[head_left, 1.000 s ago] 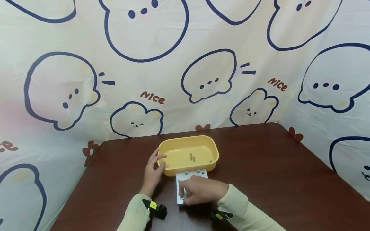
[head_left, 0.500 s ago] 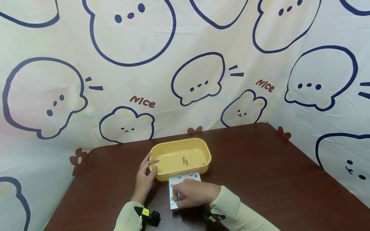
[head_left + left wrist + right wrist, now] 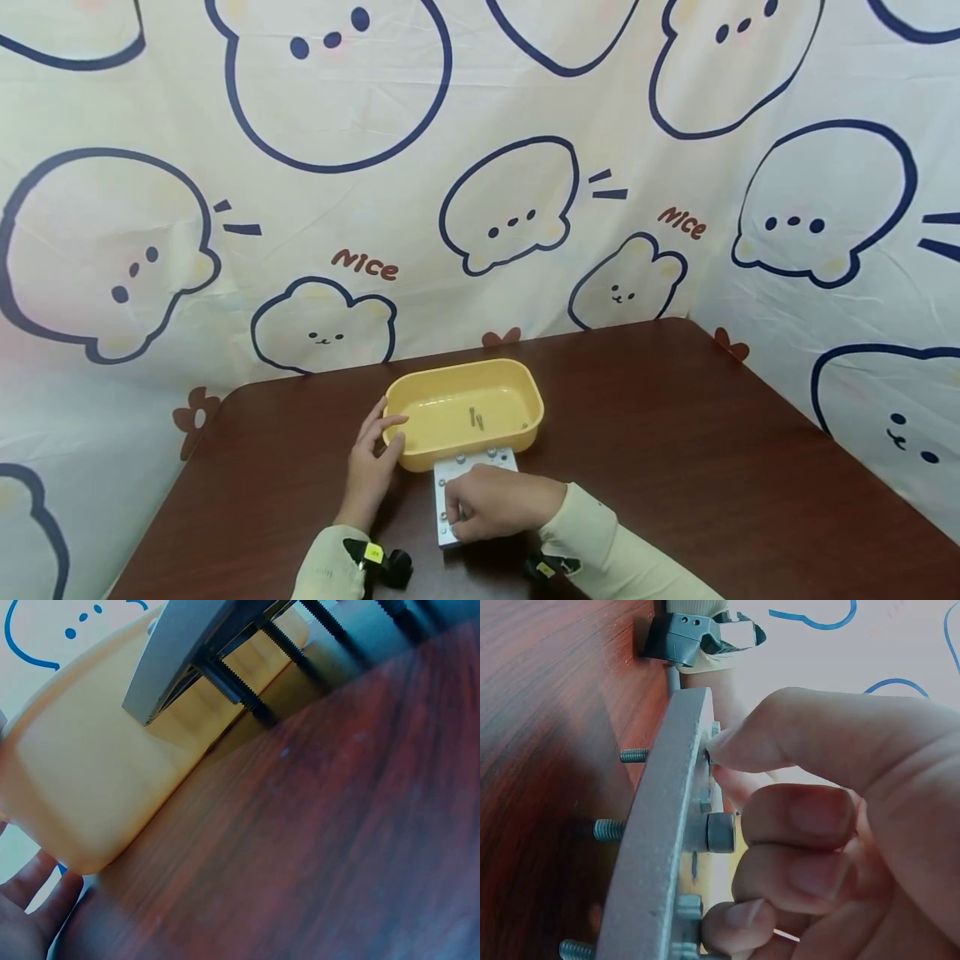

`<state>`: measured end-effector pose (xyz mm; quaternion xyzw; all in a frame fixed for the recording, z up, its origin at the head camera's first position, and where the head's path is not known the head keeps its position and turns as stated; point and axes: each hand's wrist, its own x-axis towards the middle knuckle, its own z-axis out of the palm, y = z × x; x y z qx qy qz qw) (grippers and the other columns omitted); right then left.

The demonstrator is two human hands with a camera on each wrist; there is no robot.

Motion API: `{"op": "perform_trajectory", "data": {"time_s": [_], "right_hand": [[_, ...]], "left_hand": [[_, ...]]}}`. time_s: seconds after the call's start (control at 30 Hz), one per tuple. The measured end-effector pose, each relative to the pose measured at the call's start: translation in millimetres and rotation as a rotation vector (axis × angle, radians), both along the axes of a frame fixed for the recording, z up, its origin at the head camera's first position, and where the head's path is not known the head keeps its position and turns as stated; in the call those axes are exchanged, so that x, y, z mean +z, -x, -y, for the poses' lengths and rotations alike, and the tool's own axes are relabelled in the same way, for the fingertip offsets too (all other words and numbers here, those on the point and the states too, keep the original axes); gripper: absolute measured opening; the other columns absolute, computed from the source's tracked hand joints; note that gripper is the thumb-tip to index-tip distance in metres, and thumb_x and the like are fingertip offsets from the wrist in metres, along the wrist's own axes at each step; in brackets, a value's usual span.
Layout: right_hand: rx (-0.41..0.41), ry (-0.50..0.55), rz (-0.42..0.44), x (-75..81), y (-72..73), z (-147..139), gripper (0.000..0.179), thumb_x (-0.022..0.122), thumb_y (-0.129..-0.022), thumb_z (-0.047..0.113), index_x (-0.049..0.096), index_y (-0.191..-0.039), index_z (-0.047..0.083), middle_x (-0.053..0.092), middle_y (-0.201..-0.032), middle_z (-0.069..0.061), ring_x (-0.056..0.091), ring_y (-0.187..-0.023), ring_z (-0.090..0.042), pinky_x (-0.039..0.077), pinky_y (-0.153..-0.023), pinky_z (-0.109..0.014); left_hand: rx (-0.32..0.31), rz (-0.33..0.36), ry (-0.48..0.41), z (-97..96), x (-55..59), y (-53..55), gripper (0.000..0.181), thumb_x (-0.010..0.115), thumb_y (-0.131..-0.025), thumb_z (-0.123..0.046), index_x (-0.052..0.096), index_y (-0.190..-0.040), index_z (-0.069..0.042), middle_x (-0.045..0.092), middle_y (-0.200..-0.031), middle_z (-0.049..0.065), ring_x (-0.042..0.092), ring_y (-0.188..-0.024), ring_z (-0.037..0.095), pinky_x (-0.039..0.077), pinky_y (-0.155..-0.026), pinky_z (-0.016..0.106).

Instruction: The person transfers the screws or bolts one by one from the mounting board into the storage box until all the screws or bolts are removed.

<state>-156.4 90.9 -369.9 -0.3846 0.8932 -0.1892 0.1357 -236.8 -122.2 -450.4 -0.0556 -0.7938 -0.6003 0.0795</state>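
Note:
A silver metal plate point(image 3: 450, 475) lies in front of a yellow plastic tub point(image 3: 513, 444). Several bolts stand in it, their threaded ends point(image 3: 609, 830) jutting below, as the left wrist view also shows. My right hand point(image 3: 498, 502) is over the plate's near part, thumb and index finger pinching a small screw head point(image 3: 715, 735) at the near left; the fingers partly hide it. The other fingers are curled beside a socket-head bolt point(image 3: 721, 832). My left hand point(image 3: 369, 471) holds the tub's left corner, one finger over the rim and the thumb outside.
Two loose screws point(image 3: 476, 418) and another small piece point(image 3: 524, 426) lie in the tub. The dark brown wooden table point(image 3: 615, 433) extends to both sides. A cream cloth printed with cartoon bears point(image 3: 330, 325) hangs behind it. Each wrist wears a black camera mount point(image 3: 393, 568).
The head view has shifted, so everything appears further left. Both hands keep their places on the tub and at the screw, with only slight finger movement in the right hand.

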Motion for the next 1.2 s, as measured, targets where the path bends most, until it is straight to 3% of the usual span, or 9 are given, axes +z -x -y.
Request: {"op": "perform_trajectory", "data": {"time_s": [0.4,1.2], "right_hand": [[0.034,0.001,-0.043,-0.8,0.2,0.2,0.005,0.065,-0.085,0.016,0.061,-0.086,0.019,0.053,-0.066,0.017,0.047,-0.055,0.002,0.042,-0.051,-0.011],[0.033,0.01,-0.049,-3.1,2.5,0.4,0.006,0.064,-0.085,0.018,0.06,-0.085,0.021,0.053,-0.066,0.017,0.047,-0.054,0.002,0.042,-0.051,-0.012]], "left_hand": [[0.003,0.015,0.012,0.9,-1.9,1.0,0.027,0.057,-0.094,-0.02,0.064,-0.12,-0.014,0.029,-0.154,-0.013,0.021,-0.144,0.021,0.031,-0.111,0.047],[0.0,0.026,0.009,0.4,-0.8,2.1,0.026,0.058,-0.094,-0.022,0.065,-0.119,-0.016,0.028,-0.154,-0.013,0.021,-0.144,0.021,0.032,-0.111,0.046]]}}
